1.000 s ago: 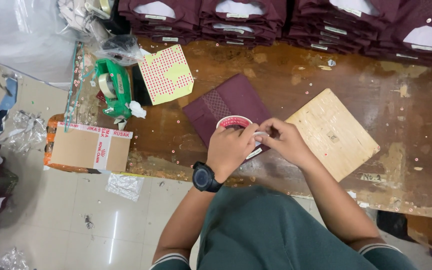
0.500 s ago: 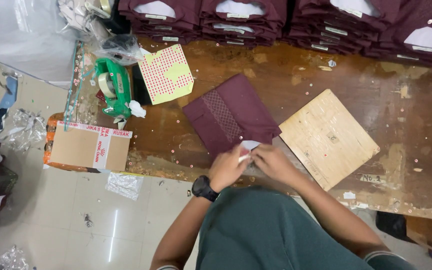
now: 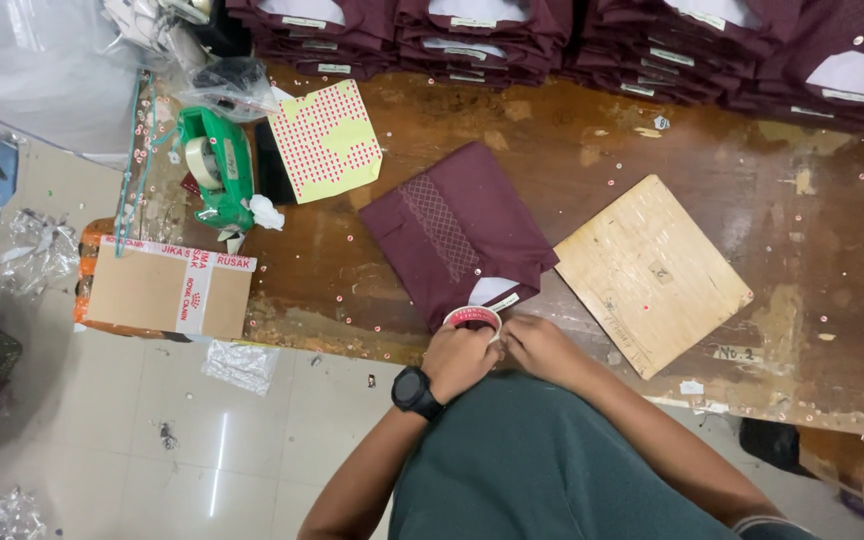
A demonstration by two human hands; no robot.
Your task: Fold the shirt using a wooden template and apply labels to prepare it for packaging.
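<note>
Seen from the head camera, a small roll of tape with a red-and-white rim (image 3: 473, 318) was gripped in the left hand (image 3: 460, 357) at the near edge of a worn, stained wooden bench (image 3: 432, 130). The right hand (image 3: 542, 347) was closed against the roll from the other side, its fingertips pinched at the rim, apparently to pick up the tape's end; whether a strip was already caught could not be told. A black wristwatch (image 3: 416, 391) was worn on the left wrist.

The roll was held just beside the near corner of a folded maroon garment with an embroidered panel (image 3: 457, 228), laid flat on the bench with a white tag (image 3: 493, 292) showing at its lower edge, close to both hands, probably so it could be reached without stretching. A square pale plywood board (image 3: 649, 270) lay just to the right of it, apart from the hands.

Further left, a green tape dispenser (image 3: 214, 165) was set near the bench's edge, with a yellow sheet of small red dot stickers (image 3: 326, 140) beside it. Rows of folded maroon garments (image 3: 572, 35) were stacked along the far side. On the tiled floor (image 3: 202, 460) beneath the bench's left end stood a brown cardboard box sealed with white printed tape (image 3: 167, 290).
</note>
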